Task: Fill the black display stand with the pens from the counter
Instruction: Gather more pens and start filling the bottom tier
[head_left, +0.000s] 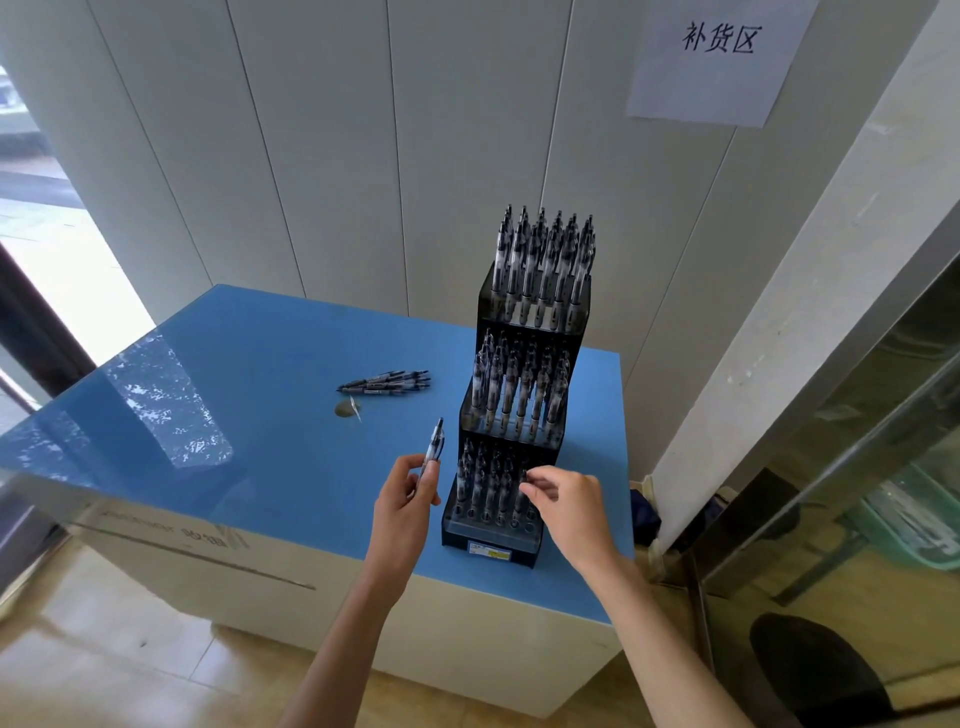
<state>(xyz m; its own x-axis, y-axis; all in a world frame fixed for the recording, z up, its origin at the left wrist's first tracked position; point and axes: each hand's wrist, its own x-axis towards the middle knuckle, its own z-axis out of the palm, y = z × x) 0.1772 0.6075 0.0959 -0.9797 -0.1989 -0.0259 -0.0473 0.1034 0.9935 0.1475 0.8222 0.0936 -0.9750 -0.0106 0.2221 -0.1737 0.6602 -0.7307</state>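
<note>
One pen (434, 448) in left-hand fingers (415, 475); right fingers (537, 488) pinch another at three-tiered stand (488, 540).

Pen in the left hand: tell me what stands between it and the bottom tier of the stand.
Nothing visible blocks the pen held by the left hand. The right hand is at the bottom tier of the black display stand, over its right-side slots; open holes show along the front row.

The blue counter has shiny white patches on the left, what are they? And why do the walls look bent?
Head view: the patches on the blue counter are glare, window light reflecting off its glossy top. Head view: the wall panels lean and curve because the wide-angle lens bends straight lines near the edges. Head view: the pens in the black display stand look slightly soft.
</note>
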